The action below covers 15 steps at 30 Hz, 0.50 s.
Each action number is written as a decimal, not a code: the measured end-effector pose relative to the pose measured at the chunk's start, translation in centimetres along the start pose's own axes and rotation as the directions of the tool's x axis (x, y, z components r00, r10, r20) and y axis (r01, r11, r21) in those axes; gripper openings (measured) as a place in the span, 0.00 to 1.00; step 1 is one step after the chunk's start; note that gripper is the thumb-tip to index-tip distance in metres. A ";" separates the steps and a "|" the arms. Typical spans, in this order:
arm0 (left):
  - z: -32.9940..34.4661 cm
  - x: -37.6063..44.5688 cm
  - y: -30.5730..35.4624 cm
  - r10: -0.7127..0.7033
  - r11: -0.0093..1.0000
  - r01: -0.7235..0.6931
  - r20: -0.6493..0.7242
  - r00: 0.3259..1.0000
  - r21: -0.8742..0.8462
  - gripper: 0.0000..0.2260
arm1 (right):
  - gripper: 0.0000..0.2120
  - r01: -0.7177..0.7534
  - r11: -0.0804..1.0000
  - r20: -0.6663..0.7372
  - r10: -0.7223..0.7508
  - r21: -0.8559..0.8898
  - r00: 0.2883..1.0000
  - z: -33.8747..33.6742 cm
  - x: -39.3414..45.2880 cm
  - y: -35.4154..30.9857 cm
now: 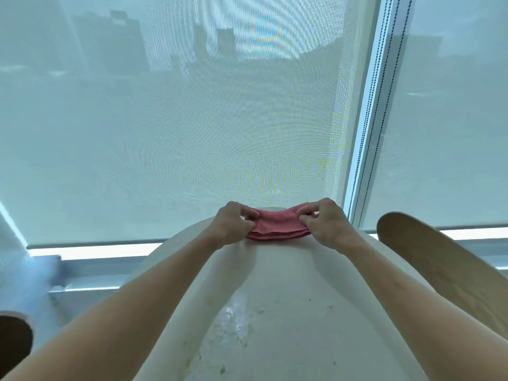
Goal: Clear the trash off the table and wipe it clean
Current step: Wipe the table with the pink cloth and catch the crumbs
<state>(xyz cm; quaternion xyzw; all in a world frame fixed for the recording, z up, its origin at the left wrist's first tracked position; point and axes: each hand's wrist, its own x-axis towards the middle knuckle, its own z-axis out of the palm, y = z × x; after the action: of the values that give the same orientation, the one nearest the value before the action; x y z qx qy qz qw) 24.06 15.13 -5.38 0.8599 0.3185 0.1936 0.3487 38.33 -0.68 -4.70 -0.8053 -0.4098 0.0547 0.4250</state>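
Head view: both hands, left hand and right hand, pinch folded pink cloth on table.

The table runs off the bottom edge, and both forearms cover its left and right rims, so its full outline cannot be told. At the table's far end, the cloth has both ends hidden under the left hand and right hand; how many folds it has is unclear. The table's far rim is hidden behind the cloth. Right of the table, a wooden chair back is cut by the right edge. Left of the table, a dark round thing is cut by the left edge; what it is cannot be told. Beyond the table, the blind blurs the buildings outside.
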 end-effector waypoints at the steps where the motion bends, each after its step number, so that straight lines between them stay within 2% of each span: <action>1: 0.4 0.3 -0.3 0.003 1.000 -0.003 -0.007 1.000 0.021 0.13 | 0.08 -0.013 1.000 0.032 0.014 -0.012 0.999 0.2 0.2 0.6; 5: 0.9 0.4 -0.9 0.046 0.995 -0.042 -0.041 0.998 0.094 0.09 | 0.05 -0.033 0.982 0.098 0.051 -0.183 0.994 0.9 1.2 2.3; 8: 0.5 -0.4 -1.2 0.108 0.985 -0.096 -0.073 0.991 0.144 0.06 | 0.13 0.085 0.943 0.129 -0.045 -0.321 0.991 1.2 1.4 1.8; 11: -0.5 -1.6 -2.4 0.123 0.974 -0.104 -0.085 0.989 0.202 0.08 | 0.21 0.283 0.909 0.307 -0.187 -0.306 0.933 1.6 1.4 0.7; 13: -1.6 -2.7 -3.4 0.112 0.970 -0.092 -0.077 0.991 0.223 0.08 | 0.25 0.311 0.904 0.423 -0.170 -0.292 0.890 2.1 1.7 0.5; 15: -2.6 -4.0 -4.3 0.103 0.971 -0.084 -0.076 0.992 0.225 0.08 | 0.26 0.306 0.905 0.463 -0.144 -0.295 0.874 2.6 2.1 0.7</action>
<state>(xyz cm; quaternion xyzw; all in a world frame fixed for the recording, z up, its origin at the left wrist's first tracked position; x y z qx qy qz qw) 17.96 16.04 -7.17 0.8983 0.3121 0.2102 0.2270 39.03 2.29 -6.34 -0.7826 -0.5887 0.1048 0.1730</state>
